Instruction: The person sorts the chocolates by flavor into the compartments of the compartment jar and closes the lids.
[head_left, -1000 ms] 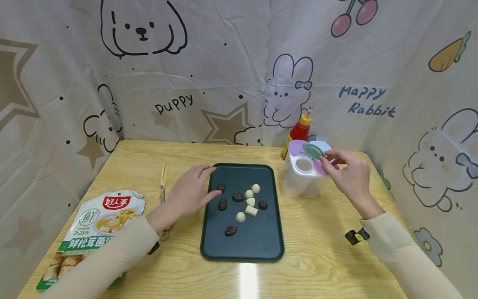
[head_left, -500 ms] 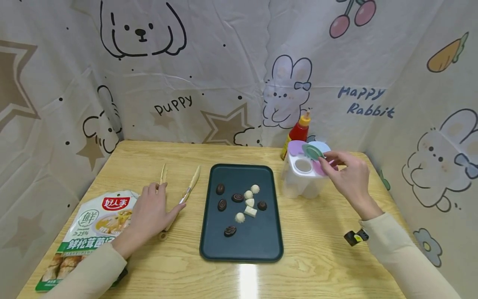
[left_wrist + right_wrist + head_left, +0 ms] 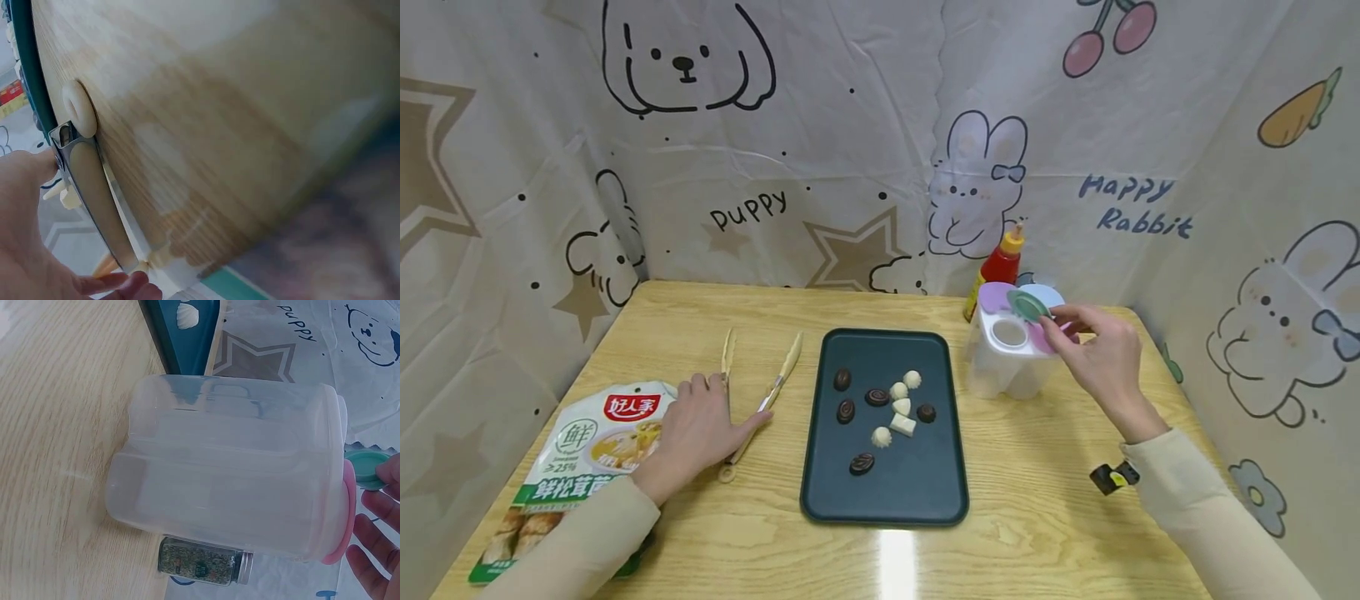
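two hands at work on a light wooden table [image 3: 1045, 533] walled round by printed cloth.

largest on it, a dark green tray [image 3: 925, 492], centred, near the front edge, with bare wood left and right of it and a strip of room before the front edge. on its back half, a loose cluster of small dark and white sweets [image 3: 887, 404]; front half bare.

next, a printed food pouch [image 3: 587, 454], flat at the front left corner, reaching to the left edge.

then a clear multi-compartment container [image 3: 1011, 367], upright near the back right corner, just right of the tray, with pastel flip lids and one round opening uncovered. behind it, touching or nearly so, a red sauce bottle [image 3: 1000, 262] at the back edge. in the right wrist view, a small glass spice jar [image 3: 200, 559] beyond the container.

right hand [image 3: 1101, 354], beside the container's top, fingers curled, pinching the raised green lid [image 3: 1028, 304].

left hand [image 3: 700, 429], between pouch and tray, lying flat on the tongs [image 3: 778, 383], fingers relaxed, thumb along one arm, nothing gripped. tongs spread in a v, tips toward the back, hinge ring toward the front, clear of the tray's left rim.
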A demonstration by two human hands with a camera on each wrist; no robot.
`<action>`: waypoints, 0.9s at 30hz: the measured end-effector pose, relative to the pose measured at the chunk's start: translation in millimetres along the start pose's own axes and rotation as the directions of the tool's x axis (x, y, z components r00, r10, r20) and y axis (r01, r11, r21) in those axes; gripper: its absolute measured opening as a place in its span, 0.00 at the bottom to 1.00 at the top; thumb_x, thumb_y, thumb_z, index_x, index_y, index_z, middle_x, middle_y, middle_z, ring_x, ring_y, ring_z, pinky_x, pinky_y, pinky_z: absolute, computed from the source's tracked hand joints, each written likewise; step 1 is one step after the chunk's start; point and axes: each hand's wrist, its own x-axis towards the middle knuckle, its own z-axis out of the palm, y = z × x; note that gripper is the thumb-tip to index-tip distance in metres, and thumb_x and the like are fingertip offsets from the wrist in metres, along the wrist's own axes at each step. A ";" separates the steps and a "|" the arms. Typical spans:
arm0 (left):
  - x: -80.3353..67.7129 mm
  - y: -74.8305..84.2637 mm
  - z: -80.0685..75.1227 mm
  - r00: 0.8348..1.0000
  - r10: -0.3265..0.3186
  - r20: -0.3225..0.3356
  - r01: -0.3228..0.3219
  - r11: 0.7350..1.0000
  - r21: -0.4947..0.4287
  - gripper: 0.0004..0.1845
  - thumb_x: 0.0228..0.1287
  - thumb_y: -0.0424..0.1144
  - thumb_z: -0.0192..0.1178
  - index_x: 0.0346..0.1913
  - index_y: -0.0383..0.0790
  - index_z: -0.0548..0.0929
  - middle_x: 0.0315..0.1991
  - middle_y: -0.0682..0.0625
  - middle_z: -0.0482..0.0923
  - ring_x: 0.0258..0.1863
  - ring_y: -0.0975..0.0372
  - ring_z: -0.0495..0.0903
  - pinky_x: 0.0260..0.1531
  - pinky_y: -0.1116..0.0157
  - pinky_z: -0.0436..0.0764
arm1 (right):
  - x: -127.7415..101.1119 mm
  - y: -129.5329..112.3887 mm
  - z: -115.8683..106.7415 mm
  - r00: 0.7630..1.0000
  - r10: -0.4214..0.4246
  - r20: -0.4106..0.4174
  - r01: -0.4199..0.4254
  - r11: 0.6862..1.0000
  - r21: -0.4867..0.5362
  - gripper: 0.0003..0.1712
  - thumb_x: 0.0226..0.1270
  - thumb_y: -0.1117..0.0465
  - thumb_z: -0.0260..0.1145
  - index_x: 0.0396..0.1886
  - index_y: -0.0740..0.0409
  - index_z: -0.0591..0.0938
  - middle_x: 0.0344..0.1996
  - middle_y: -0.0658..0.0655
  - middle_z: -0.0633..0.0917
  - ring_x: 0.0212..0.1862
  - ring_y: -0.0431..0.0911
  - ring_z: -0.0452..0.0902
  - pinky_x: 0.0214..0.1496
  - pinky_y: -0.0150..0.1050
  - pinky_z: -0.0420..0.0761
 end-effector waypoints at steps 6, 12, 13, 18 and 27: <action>6.5 2.7 2.6 0.997 -0.044 0.060 0.045 0.999 -0.007 0.51 0.54 0.77 0.66 0.41 0.23 0.75 0.34 0.30 0.74 0.32 0.44 0.74 0.22 0.54 0.74 | -0.4 1.8 0.8 1.000 0.001 0.005 -0.001 1.000 0.000 0.09 0.62 0.65 0.78 0.42 0.62 0.92 0.32 0.62 0.92 0.30 0.52 0.82 0.35 0.14 0.66; 10.9 4.2 7.4 0.993 -0.070 0.093 0.072 0.997 -0.019 0.50 0.54 0.79 0.65 0.39 0.25 0.72 0.34 0.31 0.75 0.32 0.45 0.74 0.22 0.54 0.74 | -0.4 2.6 1.2 1.000 0.003 0.007 -0.003 1.000 -0.002 0.09 0.63 0.64 0.78 0.42 0.62 0.92 0.33 0.62 0.92 0.30 0.51 0.82 0.34 0.14 0.65; 11.3 4.6 8.0 0.994 -0.067 0.090 0.068 0.998 -0.015 0.50 0.54 0.79 0.65 0.38 0.26 0.72 0.33 0.31 0.75 0.31 0.45 0.74 0.23 0.54 0.74 | -0.5 2.4 1.1 1.000 0.003 0.006 -0.003 1.000 -0.002 0.09 0.63 0.64 0.78 0.42 0.62 0.92 0.32 0.62 0.92 0.30 0.49 0.82 0.34 0.14 0.65; 12.1 7.8 8.5 0.998 -0.042 0.050 0.042 0.999 0.016 0.48 0.56 0.76 0.66 0.35 0.25 0.72 0.29 0.33 0.75 0.27 0.46 0.74 0.22 0.55 0.74 | -0.4 1.8 1.0 1.000 0.000 -0.002 0.000 1.000 -0.005 0.09 0.62 0.64 0.79 0.42 0.61 0.92 0.32 0.61 0.92 0.30 0.46 0.80 0.33 0.14 0.65; 11.0 8.6 5.8 0.999 -0.023 0.032 0.025 0.999 -0.046 0.39 0.57 0.62 0.72 0.37 0.24 0.70 0.28 0.36 0.73 0.27 0.47 0.75 0.24 0.54 0.76 | -0.5 2.1 0.9 1.000 0.004 0.002 -0.004 1.000 -0.007 0.10 0.63 0.63 0.79 0.42 0.61 0.92 0.33 0.62 0.92 0.30 0.51 0.82 0.35 0.14 0.64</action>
